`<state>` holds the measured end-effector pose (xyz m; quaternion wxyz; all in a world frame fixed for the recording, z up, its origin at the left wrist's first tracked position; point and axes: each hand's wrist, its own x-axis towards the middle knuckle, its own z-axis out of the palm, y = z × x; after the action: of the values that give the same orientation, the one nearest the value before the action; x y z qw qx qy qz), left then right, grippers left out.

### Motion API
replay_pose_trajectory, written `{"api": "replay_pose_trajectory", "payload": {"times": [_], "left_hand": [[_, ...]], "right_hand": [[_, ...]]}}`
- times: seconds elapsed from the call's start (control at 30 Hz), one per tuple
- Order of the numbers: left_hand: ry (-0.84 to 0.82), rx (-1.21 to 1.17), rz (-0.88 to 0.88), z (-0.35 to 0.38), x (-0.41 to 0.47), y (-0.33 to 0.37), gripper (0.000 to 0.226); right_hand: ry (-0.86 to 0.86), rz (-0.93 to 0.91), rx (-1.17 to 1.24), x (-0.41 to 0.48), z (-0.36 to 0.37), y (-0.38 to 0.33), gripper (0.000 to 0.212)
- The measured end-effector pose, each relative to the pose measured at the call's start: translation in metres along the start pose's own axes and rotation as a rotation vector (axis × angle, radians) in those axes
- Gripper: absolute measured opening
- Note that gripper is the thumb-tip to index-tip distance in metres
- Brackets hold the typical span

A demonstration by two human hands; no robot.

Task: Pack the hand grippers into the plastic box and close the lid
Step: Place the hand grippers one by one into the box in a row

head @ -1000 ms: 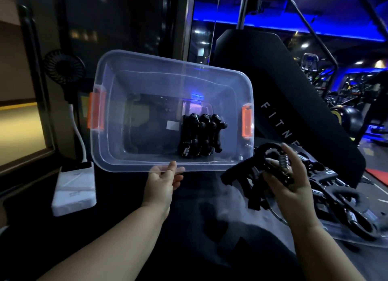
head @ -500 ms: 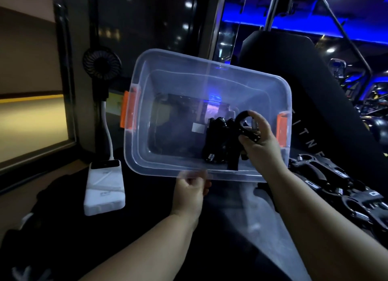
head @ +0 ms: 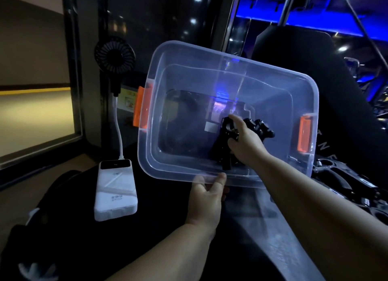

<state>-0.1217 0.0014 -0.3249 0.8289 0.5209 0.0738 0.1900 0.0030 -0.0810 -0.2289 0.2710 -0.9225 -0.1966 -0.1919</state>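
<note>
Left hand (head: 206,193) grip pinches near rim of tilted plastic box (head: 226,75), frame center; right hand (head: 244,142) inside, grip clamped on black hand gripper (head: 223,148).

Clear plastic box (head: 159,121) with orange latches (head: 141,106); hand grippers (head: 260,129) seemingly black.

One clear plastic box (head: 210,75) with two orange latches (head: 141,106). One white power bank (head: 115,193). One small black fan (head: 114,55). Black hand grippers in box (head: 261,129): count indeterminate. Two hands, left (head: 206,201), right (head: 244,143).
</note>
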Motion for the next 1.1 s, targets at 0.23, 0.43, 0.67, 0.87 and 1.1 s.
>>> {"api": "replay_pose_trajectory", "payload": {"times": [0.23,0.43,0.67,0.87,1.1], "left_hand": [[-0.003,0.013,0.003,0.0,0.001,0.0,0.021],[-0.024,-0.021,0.001,0.0,0.001,0.003,0.019],[-0.029,-0.015,-0.008,-0.002,-0.002,0.005,0.021],[-0.032,-0.025,-0.015,-0.002,-0.002,0.006,0.02],[-0.037,-0.013,-0.009,-0.002,-0.004,0.009,0.02]], "right_hand": [[-0.061,-0.064,-0.28,0.017,0.01,-0.01,0.071],[0.036,-0.142,-0.598,0.026,0.011,-0.015,0.066],[0.01,-0.077,-0.685,0.042,0.008,-0.001,0.058],[0.017,-0.087,-0.556,0.046,0.017,0.01,0.054],[-0.04,-0.072,-0.602,0.056,0.014,0.009,0.062]]}}
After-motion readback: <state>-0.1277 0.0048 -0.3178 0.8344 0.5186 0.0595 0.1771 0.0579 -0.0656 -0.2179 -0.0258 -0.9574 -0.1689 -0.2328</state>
